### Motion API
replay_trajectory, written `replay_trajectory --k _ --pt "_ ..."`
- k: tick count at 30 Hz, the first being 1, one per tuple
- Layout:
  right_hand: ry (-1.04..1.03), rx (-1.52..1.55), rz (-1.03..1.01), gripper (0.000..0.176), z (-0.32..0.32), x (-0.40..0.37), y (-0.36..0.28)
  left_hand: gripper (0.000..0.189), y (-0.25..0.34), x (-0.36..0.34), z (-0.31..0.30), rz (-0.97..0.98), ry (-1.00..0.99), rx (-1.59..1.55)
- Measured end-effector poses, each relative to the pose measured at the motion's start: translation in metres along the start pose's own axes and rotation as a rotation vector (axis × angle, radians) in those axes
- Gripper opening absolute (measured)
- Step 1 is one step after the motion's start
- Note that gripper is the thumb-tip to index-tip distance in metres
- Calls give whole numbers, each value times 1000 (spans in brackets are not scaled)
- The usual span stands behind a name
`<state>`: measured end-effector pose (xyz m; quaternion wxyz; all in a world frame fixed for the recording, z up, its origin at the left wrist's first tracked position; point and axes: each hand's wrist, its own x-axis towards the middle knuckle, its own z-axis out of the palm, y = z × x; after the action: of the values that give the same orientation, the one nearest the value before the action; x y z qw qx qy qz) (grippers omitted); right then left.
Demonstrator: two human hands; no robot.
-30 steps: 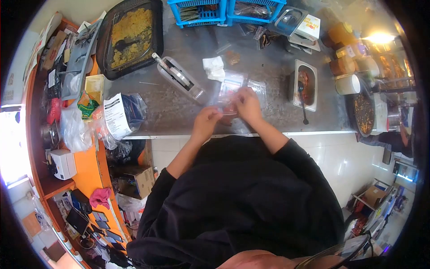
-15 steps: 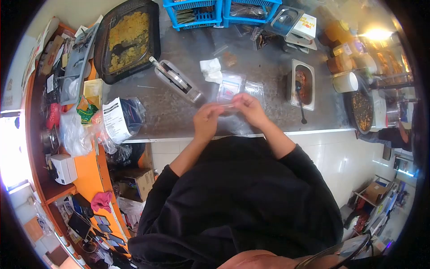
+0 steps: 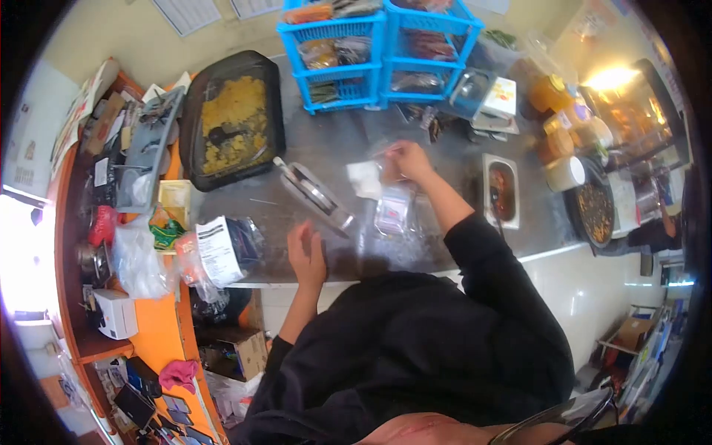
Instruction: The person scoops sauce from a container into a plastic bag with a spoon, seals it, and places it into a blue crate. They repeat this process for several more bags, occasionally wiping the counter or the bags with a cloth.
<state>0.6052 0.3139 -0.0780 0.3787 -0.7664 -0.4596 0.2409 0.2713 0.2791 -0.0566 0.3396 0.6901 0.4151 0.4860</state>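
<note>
Right hand (image 3: 406,159): stretched forward over the middle of the tabletop (image 3: 326,144), black sleeve (image 3: 475,237) pushed up to the forearm.
Right grip: fingers pinched together on the edge of a clear plastic bag (image 3: 386,150), which is lifted a little off the surface.
Clear plastic bag, place: mid-tabletop, toward the back edge, just in front of the blue baskets (image 3: 378,44) and just beside the white paper napkin (image 3: 365,179).
Left hand (image 3: 306,256): resting at the front edge of the tabletop, left of centre.
Left grip: open, fingers spread flat and pointing toward the back edge, holding nothing.
Nearest to the left hand: the bag sealer (image 3: 315,194), lying at a slant just beyond the fingertips, apart from them.
Stack of small clear bags (image 3: 393,210): on the tabletop between the two hands, under the right forearm, nearer the front edge.
Black tray of yellow rice (image 3: 233,126): toward the back left corner, a dark scoop lying in it.
Steel pan of red sauce (image 3: 501,189): toward the right edge, with a spoon handle (image 3: 492,200) sticking out of it toward the front edge.
Bag with a white label (image 3: 222,251): at the front left corner, just beside the left hand but not touching it.
White tub (image 3: 565,173): past the steel pan, at the right edge.
Blue baskets, content: packets in several compartments; what they are is too small to tell.
</note>
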Motion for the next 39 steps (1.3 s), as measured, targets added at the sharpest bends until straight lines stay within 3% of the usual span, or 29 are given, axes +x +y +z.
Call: replay_trajectory --k 3,6,15,18,21,23,24,25,27,30,33,36,39 --pt "83 -450 -136 26 16 24 27 25 -47 -24 -14 -75 -4 74" --pt "-135 -344 149 26 11 43 14 23 -72 -39 -18 -209 -6 18" --pt "-251 -361 263 38 0 55 -4 21 -76 -41 -20 -304 -71 72" --pt "-285 -280 349 34 4 68 21 21 -78 -43 -19 -331 -57 21" --pt "-173 -146 273 27 -9 73 9 21 -77 -43 -21 -332 -69 6" --pt "-135 229 225 21 -12 88 -11 21 -77 -42 -19 -343 -72 31" --pt "-63 354 263 15 -24 73 -86 21 -77 -43 -20 -347 -79 45" --pt "-1 433 151 18 -4 102 -47 21 -78 -43 -20 -350 -83 42" --pt "224 754 17 21 24 116 -72 21 -81 -45 -20 -349 -89 33" --pt "465 525 -52 23 79 167 -42 22 -76 -41 -21 -295 -85 46" --pt "597 579 175 25 93 185 -66 24 -77 -41 -21 -292 -90 73" --pt "631 417 16 31 90 184 -81 25 -77 -43 -22 -328 -96 90" --pt "409 277 -77 37 66 130 -91 25 -90 -48 -19 -237 -69 111"
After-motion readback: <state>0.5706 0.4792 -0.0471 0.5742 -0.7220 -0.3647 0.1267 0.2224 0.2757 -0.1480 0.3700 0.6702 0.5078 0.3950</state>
